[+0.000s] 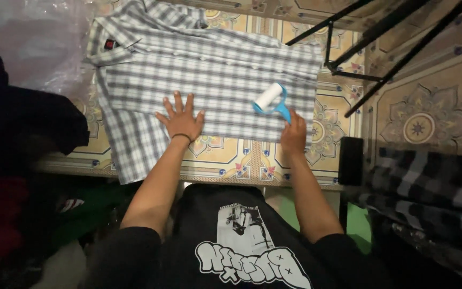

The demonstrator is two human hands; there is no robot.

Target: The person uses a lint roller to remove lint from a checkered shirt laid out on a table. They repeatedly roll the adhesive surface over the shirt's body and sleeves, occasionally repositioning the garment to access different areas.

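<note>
Pressing flat with fingers spread wide, the person's left hand (pixel 181 119) rests palm-down on a grey-and-white plaid shirt (pixel 215 80) laid out on a patterned tile floor (pixel 429 118). At about three o'clock from it, the right hand (pixel 294 135) is closed around the blue handle of a lint roller (pixel 271 99), whose white roll lies on the fabric at roughly eleven o'clock from that hand. Farther off, at one o'clock, black metal legs (pixel 380 37) cross the tiles.
</note>
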